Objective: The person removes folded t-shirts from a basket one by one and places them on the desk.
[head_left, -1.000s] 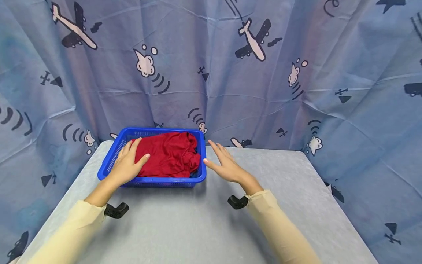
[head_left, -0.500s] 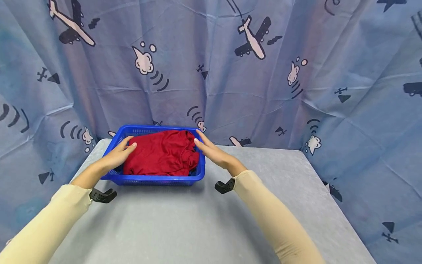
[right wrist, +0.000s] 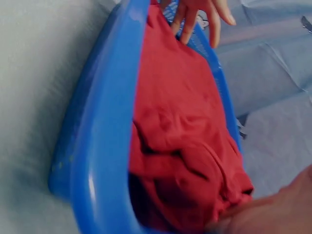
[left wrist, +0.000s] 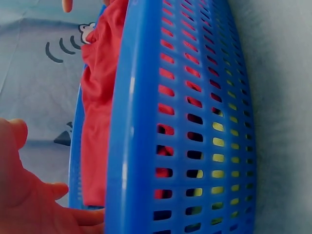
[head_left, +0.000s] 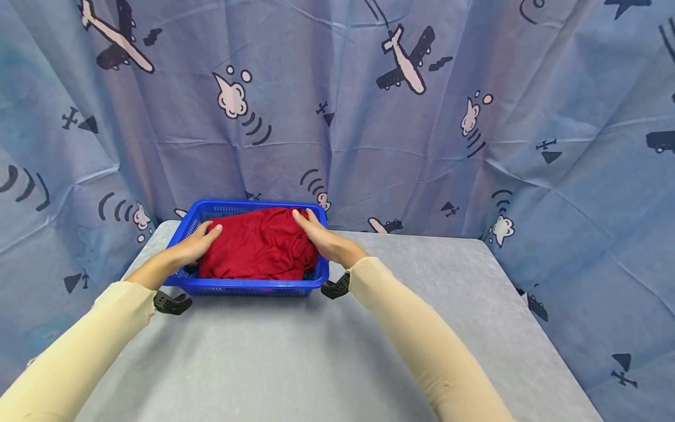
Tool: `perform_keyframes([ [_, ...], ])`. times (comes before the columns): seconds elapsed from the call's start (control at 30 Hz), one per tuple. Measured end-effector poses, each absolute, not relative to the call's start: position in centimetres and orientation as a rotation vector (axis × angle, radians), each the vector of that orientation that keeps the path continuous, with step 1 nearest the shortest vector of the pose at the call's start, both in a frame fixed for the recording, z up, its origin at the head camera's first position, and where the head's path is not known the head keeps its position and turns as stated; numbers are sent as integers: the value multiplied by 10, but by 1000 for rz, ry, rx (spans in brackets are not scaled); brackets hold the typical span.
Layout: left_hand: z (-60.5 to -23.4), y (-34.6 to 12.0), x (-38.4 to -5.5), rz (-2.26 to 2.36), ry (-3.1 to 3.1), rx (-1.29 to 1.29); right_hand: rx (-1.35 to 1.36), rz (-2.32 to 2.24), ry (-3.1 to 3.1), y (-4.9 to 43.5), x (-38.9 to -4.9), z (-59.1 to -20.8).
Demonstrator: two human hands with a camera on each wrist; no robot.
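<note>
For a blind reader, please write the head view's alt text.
The left hand and right hand are at either end of a red cloth in a blue basket. The basket stands on a grey table before an airplane-print curtain.

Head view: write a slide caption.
Left hand and right hand at opposite ends of red cloth in blue basket.

A creased blue curtain [head_left: 358, 129] printed with cartoon airplanes [head_left: 405, 64] hangs behind and beside a pale grey desk [head_left: 474, 305].

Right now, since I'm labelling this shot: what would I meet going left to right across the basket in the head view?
Left hand → red cloth → right hand.
</note>
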State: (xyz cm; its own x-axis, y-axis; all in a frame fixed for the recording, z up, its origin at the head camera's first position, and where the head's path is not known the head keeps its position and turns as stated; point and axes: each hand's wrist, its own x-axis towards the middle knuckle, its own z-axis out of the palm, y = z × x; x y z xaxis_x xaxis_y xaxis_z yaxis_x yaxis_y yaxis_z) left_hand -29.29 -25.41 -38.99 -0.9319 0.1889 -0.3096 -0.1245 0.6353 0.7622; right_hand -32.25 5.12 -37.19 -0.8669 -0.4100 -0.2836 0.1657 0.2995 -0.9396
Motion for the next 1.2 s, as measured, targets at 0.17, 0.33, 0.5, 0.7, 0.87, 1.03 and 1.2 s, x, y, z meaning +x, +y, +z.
perform_keyframes([
  [0.17, -392, -257, -293, 1295, 2420, 9, -107, -1537, 2208, 35, -323, -381],
  [0.33, -393, -258, -296, 1330, 2397, -29, -2, -1525, 2203, 34, -326, -394],
  [0.5, -393, -255, -301, 1329, 2444, -10, -13, -1601, 2205, 33, -330, -399],
  [0.7, -398, -250, -301, 1420, 2339, 39, -88, -1571, 2273, 30, -329, -398],
  [0.87, -402, -247, -302, 1549, 2213, -13, -123, -1572, 2337, 31, -330, -399],
  [1.03, -403, -241, -305, 1740, 2102, -99, -91, -1694, 2292, 32, -332, -399],
  [1.2, -403, -236, -306, 1800, 2060, -120, -103, -1722, 2186, 31, -332, -398],
])
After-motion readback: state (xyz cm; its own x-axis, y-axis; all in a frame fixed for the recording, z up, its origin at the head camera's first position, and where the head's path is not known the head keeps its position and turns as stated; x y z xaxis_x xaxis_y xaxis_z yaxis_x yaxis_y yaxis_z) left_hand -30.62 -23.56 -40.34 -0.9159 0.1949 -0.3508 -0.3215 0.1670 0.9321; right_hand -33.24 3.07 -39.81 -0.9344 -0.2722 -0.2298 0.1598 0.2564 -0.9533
